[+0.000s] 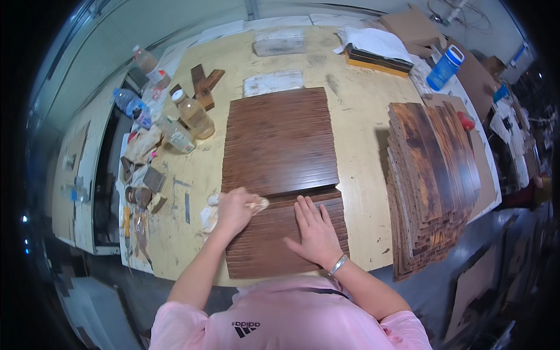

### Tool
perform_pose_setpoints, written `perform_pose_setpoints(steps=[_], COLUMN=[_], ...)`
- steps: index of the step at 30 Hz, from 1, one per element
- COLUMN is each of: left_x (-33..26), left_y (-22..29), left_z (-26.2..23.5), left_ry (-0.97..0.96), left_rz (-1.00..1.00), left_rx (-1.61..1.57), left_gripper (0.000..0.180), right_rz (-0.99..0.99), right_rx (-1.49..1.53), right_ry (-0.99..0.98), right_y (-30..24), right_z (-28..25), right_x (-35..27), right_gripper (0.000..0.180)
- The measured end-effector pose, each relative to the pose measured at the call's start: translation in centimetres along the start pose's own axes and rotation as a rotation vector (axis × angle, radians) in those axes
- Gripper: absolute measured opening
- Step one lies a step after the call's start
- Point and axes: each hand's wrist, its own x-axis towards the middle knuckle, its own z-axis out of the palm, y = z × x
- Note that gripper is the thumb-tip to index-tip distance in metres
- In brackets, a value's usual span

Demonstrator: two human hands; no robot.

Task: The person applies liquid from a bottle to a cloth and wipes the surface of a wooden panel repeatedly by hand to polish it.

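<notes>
A dark brown ridged wooden board [268,251] lies in front of me at the table's near edge. My left hand [232,211] is closed around a crumpled white cloth [208,216], at the board's far left corner. Flat on the same board, right of its middle, rests my right hand [317,233], fingers spread and holding nothing. Just beyond it lies a larger brown ridged wooden panel [280,140], its near edge raised above the nearer board with a dark gap at the right.
At right stands a tall stack of brown wooden boards [431,169]. Several bottles, including a clear bottle [195,115], stand at left near wood scraps [202,87] and rags [142,146]. White wrapped blocks [279,42] lie at the back; a blue bottle [445,69] stands far right.
</notes>
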Motion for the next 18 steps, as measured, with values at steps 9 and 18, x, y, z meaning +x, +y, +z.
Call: perform_pose_setpoints(steps=[9,18], left_x=[1.4,-4.3], left_y=[1.9,-7.4], left_z=[1.8,-3.7], left_ry=[0.021,0.244], left_rz=[0.098,-0.397], left_rx=[-0.053,-1.154], left_gripper=[0.014,0.018], right_rz=[0.014,0.015], right_rx=[0.016,0.038], right_ry=[0.010,-0.023], right_y=[-0.4,-0.6], right_z=[0.0,-0.1], right_x=[0.6,1.0], right_gripper=[0.091,0.092])
